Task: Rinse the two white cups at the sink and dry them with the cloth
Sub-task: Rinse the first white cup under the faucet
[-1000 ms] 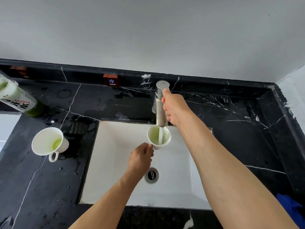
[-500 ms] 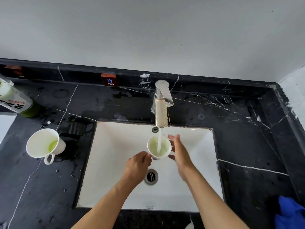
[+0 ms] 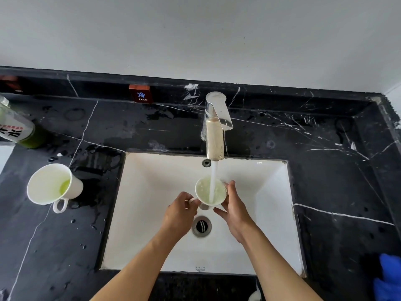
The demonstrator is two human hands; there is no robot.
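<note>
A white cup [image 3: 202,191] is held over the white sink [image 3: 152,192] under the running stream from the tap [image 3: 214,127]. Water pours into it and greenish liquid fills it. My left hand [image 3: 179,211] pinches the cup's handle. My right hand [image 3: 233,205] cups its right side, fingers wrapped round the wall. The second white cup [image 3: 51,184] stands on the black counter to the left of the sink, a little green liquid inside, handle toward me. A blue cloth [image 3: 388,276] lies at the counter's lower right corner, partly cut off.
A green bottle [image 3: 19,131] with a white label lies at the far left of the wet black marble counter [image 3: 336,181]. The drain [image 3: 201,226] sits just below my hands. A red COLD label [image 3: 140,94] is on the back ledge.
My right hand left the tap lever, came down, and now holds the cup's right side. Water keeps running and the cup has filled. My left hand stayed on the handle.
</note>
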